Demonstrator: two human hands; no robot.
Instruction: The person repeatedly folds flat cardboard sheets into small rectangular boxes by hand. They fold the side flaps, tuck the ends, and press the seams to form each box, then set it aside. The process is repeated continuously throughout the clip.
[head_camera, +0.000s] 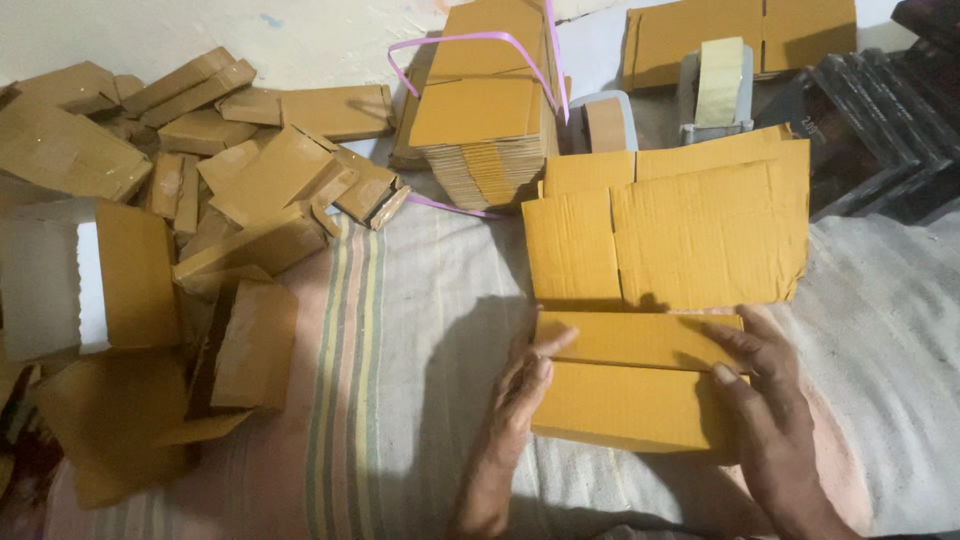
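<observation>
A small brown cardboard box (630, 385) lies on the striped cloth (420, 330) in front of me, its two top flaps folded shut. My left hand (522, 385) presses against its left end, thumb on the upper flap. My right hand (755, 385) holds the right end, thumb and fingers lying over the flaps. Just beyond the box lies a flat unfolded cardboard blank (690, 235).
A heap of folded brown boxes (200, 160) covers the left side. A strapped stack of flat blanks (485, 120) with a pink band stands at the back centre. Two tape dispensers (715, 85) sit behind the blank. Dark packets (880, 130) lie at the right.
</observation>
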